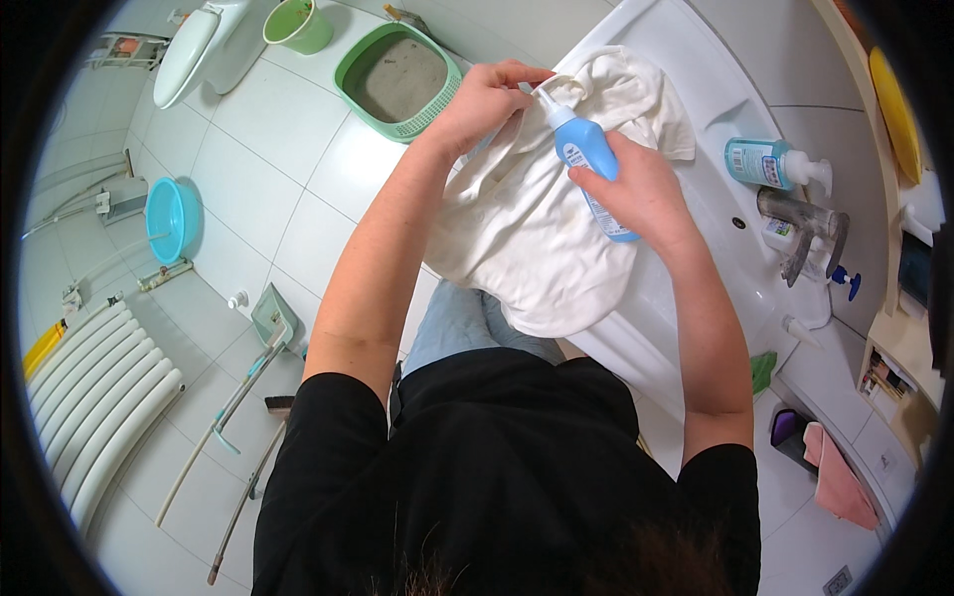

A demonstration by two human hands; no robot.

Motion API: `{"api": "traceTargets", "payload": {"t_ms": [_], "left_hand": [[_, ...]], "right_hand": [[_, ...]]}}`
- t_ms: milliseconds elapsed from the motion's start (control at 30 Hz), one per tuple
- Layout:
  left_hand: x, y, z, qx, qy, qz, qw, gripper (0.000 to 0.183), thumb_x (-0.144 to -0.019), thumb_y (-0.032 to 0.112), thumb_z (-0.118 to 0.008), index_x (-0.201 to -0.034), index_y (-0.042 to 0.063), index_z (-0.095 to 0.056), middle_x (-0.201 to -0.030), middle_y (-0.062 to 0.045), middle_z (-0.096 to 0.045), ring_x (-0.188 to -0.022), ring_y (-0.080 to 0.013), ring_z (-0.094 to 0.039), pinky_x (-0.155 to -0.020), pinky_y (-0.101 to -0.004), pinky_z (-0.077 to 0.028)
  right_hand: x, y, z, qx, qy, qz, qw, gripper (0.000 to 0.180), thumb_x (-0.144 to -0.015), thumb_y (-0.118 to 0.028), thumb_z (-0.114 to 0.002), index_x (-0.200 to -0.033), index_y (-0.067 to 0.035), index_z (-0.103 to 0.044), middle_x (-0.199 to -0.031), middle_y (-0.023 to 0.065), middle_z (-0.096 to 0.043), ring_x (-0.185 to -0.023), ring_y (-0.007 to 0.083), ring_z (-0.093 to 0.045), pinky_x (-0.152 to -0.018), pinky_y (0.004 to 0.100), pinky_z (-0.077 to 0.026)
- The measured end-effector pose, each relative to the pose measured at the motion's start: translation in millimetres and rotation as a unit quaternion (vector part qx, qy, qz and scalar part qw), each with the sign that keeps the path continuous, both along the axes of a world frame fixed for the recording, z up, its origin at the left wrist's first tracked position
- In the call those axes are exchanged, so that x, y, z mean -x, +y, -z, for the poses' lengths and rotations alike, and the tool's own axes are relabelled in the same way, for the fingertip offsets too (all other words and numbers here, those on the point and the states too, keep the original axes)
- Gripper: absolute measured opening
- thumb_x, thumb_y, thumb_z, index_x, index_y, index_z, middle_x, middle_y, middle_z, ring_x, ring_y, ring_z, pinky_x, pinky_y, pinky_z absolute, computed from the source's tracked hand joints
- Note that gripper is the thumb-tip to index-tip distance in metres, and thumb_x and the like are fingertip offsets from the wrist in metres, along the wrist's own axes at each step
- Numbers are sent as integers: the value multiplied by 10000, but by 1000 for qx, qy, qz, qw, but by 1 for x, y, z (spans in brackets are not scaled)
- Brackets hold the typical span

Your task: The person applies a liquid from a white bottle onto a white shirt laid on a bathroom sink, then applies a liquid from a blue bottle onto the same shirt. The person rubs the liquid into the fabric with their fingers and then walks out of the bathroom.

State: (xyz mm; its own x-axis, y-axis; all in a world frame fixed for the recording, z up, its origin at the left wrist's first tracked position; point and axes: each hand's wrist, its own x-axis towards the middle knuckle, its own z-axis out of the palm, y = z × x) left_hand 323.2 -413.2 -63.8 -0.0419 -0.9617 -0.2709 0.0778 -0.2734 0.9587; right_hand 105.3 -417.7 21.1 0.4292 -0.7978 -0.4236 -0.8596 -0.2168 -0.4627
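A white cloth garment (551,276) lies draped over the front rim of the white washbasin (708,216), its lower part hanging towards my legs. My right hand (637,190) grips a blue squeeze bottle (585,145) with a white nozzle, tilted so that the tip points to the upper left. The nozzle tip is close to a folded edge of the garment; whether it touches cannot be told. At that same edge, my left hand (488,100) pinches the fabric between thumb and fingers. Something pale and translucent shows below the left hand, mostly hidden.
A soap pump bottle (756,162) lies by the grey faucet (801,216) on the basin's right. On the floor to the left stand a green litter box (402,78), a green bin (298,28) and a blue tub (171,220). A dustpan (273,314) is near the radiator (104,417).
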Motion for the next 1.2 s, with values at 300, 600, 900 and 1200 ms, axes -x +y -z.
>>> {"api": "traceTargets", "payload": {"t_ms": [300,600,900,1200], "left_hand": [[-2,3,-2,-32,33,-9,999,394,-866,-32,-513,-1207,-13,-709,-1025,20,-611,-787,-82,-505,-720,-232,-437],[5,11,0,25,-66,-14,997,316,-954,108,-596,-1227,-22,-689,-900,5,-599,-770,-90,-519,-719,-255,-454],[30,-6,-15,41,-231,-24,972,374,-930,227,-701,-1259,52,-690,-787,-12,-612,-700,-88,-517,-647,-282,-457],[38,-17,7,78,-215,-114,967,280,-859,247,-716,-1070,68,-761,-852,-95,-712,-734,-219,-647,-712,-355,-528]], "right_hand": [[1,1,0,5,5,-3,1000,461,-840,-410,-700,-1028,6,-640,-955,216,-706,-910,381,-688,-808,465,-533],[6,10,-4,-12,0,28,1000,452,-836,-393,-719,-1055,-5,-643,-958,211,-709,-899,374,-692,-796,449,-538],[17,6,-6,2,-36,108,993,445,-841,-381,-734,-1038,7,-641,-926,205,-710,-860,359,-700,-770,445,-537],[22,6,-9,-6,-40,122,992,443,-845,-365,-729,-1050,18,-641,-915,201,-709,-857,359,-694,-770,444,-526]]}}
